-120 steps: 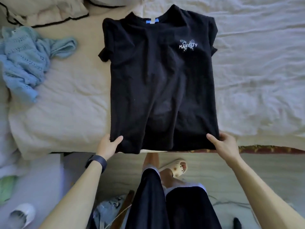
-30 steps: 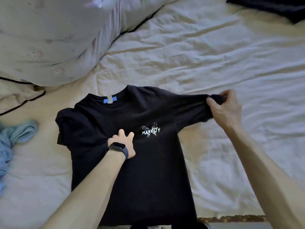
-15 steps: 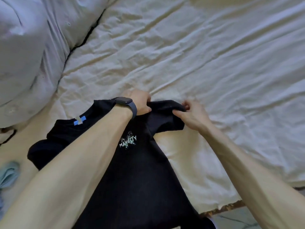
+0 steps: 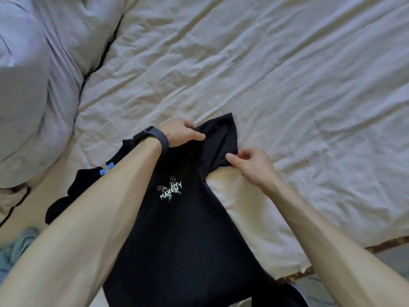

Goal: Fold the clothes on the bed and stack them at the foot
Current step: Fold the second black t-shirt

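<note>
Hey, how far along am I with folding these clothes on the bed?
Done: the black T-shirt lies spread face up on the bed. In hand: the left hand holds its shoulder, the right hand pinches the sleeve, no fold made yet. Left: fold it, fold the crumpled blue garment, and stack; no stack is in view.

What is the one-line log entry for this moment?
phase: sleeve fold | left hand: holds black T-shirt at shoulder | right hand: pinches sleeve hem | shirt: print up on bed sheet
</note>
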A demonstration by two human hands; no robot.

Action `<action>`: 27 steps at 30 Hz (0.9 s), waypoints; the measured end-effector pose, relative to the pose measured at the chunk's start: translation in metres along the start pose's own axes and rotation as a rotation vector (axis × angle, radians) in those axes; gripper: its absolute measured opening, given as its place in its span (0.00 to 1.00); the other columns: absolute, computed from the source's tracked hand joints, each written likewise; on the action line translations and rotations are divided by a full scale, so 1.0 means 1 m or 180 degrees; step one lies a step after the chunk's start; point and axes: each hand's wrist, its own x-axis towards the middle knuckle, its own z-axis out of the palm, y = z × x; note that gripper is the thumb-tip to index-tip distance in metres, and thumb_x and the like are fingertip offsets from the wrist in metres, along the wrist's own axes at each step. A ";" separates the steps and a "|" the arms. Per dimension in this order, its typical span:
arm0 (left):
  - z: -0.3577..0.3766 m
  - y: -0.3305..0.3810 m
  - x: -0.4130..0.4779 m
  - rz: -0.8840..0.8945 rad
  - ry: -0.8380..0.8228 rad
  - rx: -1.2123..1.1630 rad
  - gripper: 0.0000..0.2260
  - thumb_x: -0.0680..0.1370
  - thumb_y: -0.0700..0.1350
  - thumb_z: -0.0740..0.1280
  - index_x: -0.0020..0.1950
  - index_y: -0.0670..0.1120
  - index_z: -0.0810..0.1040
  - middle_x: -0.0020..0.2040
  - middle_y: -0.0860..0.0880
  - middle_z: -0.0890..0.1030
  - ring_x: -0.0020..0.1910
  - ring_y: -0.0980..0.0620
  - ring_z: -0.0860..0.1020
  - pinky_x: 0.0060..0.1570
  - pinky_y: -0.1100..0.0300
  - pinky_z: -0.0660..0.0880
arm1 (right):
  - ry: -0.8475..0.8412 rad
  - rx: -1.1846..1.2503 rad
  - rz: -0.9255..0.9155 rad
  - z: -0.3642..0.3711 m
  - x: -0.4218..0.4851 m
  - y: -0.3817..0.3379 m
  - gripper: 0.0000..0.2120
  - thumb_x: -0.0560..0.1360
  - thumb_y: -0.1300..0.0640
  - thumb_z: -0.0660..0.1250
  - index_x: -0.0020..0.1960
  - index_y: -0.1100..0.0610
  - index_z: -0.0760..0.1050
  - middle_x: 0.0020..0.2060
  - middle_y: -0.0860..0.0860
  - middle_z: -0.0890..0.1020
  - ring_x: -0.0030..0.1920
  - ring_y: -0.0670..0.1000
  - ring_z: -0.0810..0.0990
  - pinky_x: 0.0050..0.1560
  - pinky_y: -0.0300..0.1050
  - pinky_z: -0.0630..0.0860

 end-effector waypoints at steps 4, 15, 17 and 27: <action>-0.003 0.013 0.007 0.0210 0.0169 0.0016 0.08 0.78 0.50 0.71 0.41 0.51 0.78 0.38 0.53 0.79 0.38 0.55 0.77 0.36 0.62 0.69 | 0.1006 0.0104 -0.0143 -0.005 -0.006 0.004 0.18 0.81 0.43 0.62 0.41 0.53 0.79 0.35 0.47 0.82 0.38 0.42 0.79 0.40 0.36 0.71; 0.015 0.032 0.014 0.0284 0.0463 0.0121 0.19 0.75 0.58 0.73 0.61 0.51 0.76 0.54 0.51 0.78 0.51 0.50 0.77 0.48 0.58 0.73 | -0.0106 0.0444 -0.0526 0.001 -0.012 0.008 0.24 0.72 0.49 0.75 0.65 0.41 0.72 0.55 0.33 0.78 0.57 0.35 0.79 0.56 0.35 0.76; 0.017 0.044 0.017 0.0428 0.0408 0.0067 0.13 0.77 0.56 0.72 0.57 0.52 0.78 0.53 0.52 0.79 0.49 0.52 0.78 0.44 0.62 0.72 | 0.0040 0.0451 -0.0546 0.007 -0.009 0.004 0.25 0.71 0.51 0.76 0.65 0.44 0.70 0.54 0.35 0.77 0.54 0.28 0.75 0.51 0.25 0.70; 0.001 0.050 0.016 0.0354 0.0222 -0.0960 0.03 0.78 0.47 0.73 0.46 0.50 0.80 0.50 0.47 0.84 0.49 0.49 0.82 0.57 0.50 0.79 | 0.0177 0.0281 -0.0360 0.010 -0.024 0.016 0.07 0.78 0.47 0.69 0.52 0.47 0.73 0.39 0.43 0.85 0.34 0.44 0.83 0.46 0.46 0.78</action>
